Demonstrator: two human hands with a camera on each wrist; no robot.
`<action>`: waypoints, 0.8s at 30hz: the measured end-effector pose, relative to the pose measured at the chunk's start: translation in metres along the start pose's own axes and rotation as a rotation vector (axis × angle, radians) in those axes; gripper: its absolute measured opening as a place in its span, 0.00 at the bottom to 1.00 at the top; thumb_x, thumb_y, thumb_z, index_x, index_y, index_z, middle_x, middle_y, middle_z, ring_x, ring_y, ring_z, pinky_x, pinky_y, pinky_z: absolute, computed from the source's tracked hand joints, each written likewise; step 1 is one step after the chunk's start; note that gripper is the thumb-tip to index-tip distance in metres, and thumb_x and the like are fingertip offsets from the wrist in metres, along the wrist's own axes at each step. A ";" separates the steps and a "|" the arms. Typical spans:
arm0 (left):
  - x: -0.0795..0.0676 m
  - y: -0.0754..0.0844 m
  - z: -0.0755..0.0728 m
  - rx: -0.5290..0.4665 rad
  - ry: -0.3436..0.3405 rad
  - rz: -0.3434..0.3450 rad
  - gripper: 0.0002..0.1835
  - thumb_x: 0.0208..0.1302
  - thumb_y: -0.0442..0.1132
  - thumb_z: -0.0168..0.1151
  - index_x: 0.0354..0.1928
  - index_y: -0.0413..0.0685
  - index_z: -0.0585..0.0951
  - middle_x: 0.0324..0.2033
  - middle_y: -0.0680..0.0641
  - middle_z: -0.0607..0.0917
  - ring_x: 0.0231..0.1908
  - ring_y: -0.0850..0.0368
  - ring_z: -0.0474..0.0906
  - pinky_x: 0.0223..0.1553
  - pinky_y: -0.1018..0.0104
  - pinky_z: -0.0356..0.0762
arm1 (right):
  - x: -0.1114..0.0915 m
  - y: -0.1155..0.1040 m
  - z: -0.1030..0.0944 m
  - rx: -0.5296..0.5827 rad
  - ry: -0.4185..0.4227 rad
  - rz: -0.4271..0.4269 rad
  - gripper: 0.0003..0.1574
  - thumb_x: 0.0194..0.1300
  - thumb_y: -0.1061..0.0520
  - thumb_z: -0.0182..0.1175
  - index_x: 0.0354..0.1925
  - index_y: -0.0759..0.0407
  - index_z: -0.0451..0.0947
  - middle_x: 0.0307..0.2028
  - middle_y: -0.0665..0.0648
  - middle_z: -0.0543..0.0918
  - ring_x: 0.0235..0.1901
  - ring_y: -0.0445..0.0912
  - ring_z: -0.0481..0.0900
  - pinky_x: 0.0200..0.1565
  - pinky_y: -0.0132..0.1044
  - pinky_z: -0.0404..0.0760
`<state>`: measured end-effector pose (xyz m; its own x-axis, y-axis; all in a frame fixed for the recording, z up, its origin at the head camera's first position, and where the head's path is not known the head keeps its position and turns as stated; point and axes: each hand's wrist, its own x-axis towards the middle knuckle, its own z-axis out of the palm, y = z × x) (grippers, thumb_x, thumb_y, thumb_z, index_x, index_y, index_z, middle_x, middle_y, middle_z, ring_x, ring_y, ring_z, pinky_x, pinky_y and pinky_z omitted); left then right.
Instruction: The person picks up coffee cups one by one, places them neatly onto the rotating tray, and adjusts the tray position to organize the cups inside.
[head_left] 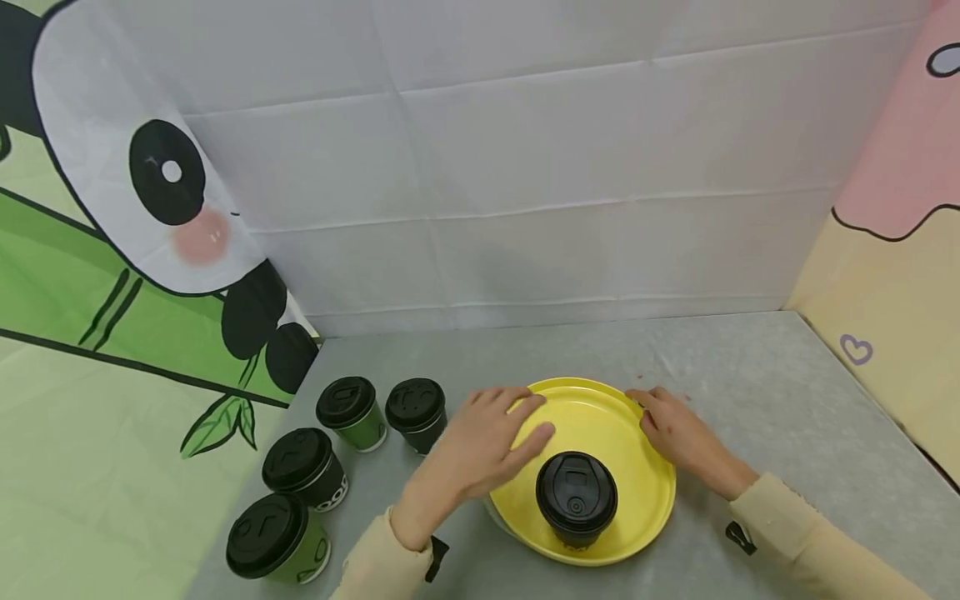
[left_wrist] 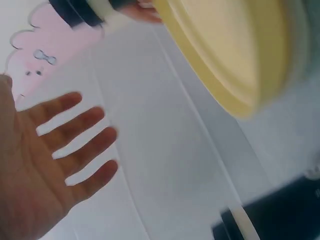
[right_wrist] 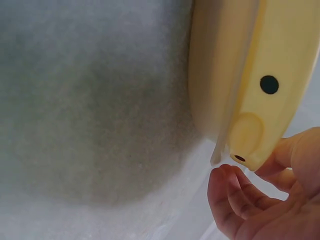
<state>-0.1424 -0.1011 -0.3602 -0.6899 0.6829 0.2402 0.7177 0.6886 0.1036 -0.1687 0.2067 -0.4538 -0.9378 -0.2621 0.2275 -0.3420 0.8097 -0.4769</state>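
A round yellow tray (head_left: 615, 442) with a raised rim sits on the grey table; a black-lidded paper cup (head_left: 576, 496) stands upright on its near part. My left hand (head_left: 487, 437) hovers over the tray's left side, fingers extended and spread, holding nothing. The left wrist view shows that hand (left_wrist: 55, 155) apart from the tray. On the far right side, my right hand (head_left: 678, 433) grips the tray's rim. In the right wrist view, its thumb and curled fingers (right_wrist: 240, 192) meet at the rim, beside a black dot printed on the tray's side.
Several lidded paper cups stand at the left: a green cup (head_left: 362, 425) and a black cup (head_left: 422, 429) farther back, another black cup (head_left: 322, 483) and a green cup (head_left: 303, 554) nearer. A white cloth wall (head_left: 525, 208) rises behind the table (head_left: 750, 375).
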 end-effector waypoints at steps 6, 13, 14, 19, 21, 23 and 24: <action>-0.006 -0.050 0.004 0.244 0.306 -0.112 0.17 0.73 0.49 0.56 0.55 0.49 0.84 0.50 0.44 0.85 0.51 0.43 0.80 0.51 0.43 0.77 | -0.006 -0.001 0.000 -0.007 -0.003 0.002 0.23 0.69 0.69 0.51 0.61 0.72 0.73 0.44 0.67 0.78 0.37 0.50 0.77 0.36 0.42 0.78; -0.019 -0.094 0.015 0.288 0.342 -0.251 0.19 0.68 0.45 0.63 0.56 0.42 0.82 0.50 0.38 0.83 0.49 0.35 0.80 0.47 0.38 0.77 | -0.013 -0.001 0.001 0.021 -0.004 0.019 0.24 0.70 0.69 0.50 0.63 0.73 0.71 0.45 0.67 0.78 0.43 0.54 0.77 0.42 0.48 0.79; -0.021 -0.098 0.017 0.300 0.337 -0.263 0.20 0.67 0.45 0.64 0.56 0.41 0.82 0.50 0.37 0.83 0.48 0.34 0.80 0.46 0.37 0.77 | -0.014 -0.002 0.001 0.026 -0.004 0.021 0.24 0.70 0.69 0.50 0.63 0.73 0.70 0.46 0.67 0.78 0.44 0.55 0.77 0.43 0.48 0.80; -0.030 -0.111 0.024 0.337 0.302 -0.307 0.21 0.66 0.47 0.66 0.54 0.40 0.82 0.49 0.34 0.83 0.46 0.32 0.81 0.43 0.36 0.79 | -0.022 -0.002 0.002 0.025 0.000 0.027 0.27 0.71 0.68 0.49 0.67 0.70 0.67 0.49 0.67 0.76 0.47 0.56 0.78 0.45 0.50 0.80; -0.031 -0.113 0.026 0.333 0.281 -0.325 0.21 0.67 0.48 0.65 0.54 0.40 0.82 0.50 0.34 0.83 0.47 0.32 0.80 0.44 0.36 0.79 | -0.025 -0.003 0.002 0.021 0.001 0.021 0.28 0.71 0.68 0.49 0.68 0.70 0.65 0.52 0.68 0.75 0.49 0.57 0.78 0.47 0.51 0.80; -0.032 -0.114 0.027 0.321 0.249 -0.346 0.22 0.68 0.50 0.64 0.54 0.41 0.82 0.51 0.33 0.83 0.48 0.31 0.80 0.45 0.35 0.78 | -0.029 -0.003 0.003 0.017 0.006 0.012 0.28 0.71 0.68 0.49 0.68 0.70 0.65 0.54 0.69 0.73 0.52 0.59 0.78 0.48 0.53 0.80; -0.032 -0.114 0.027 0.315 0.230 -0.358 0.23 0.69 0.51 0.63 0.55 0.41 0.81 0.52 0.33 0.82 0.48 0.31 0.80 0.45 0.35 0.78 | -0.031 -0.003 0.004 0.016 0.008 0.005 0.28 0.71 0.68 0.49 0.68 0.71 0.65 0.55 0.69 0.73 0.53 0.60 0.77 0.49 0.53 0.80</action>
<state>-0.2044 -0.1948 -0.4061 -0.8226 0.3451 0.4519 0.3536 0.9329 -0.0688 -0.1392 0.2102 -0.4622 -0.9391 -0.2535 0.2319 -0.3380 0.8023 -0.4920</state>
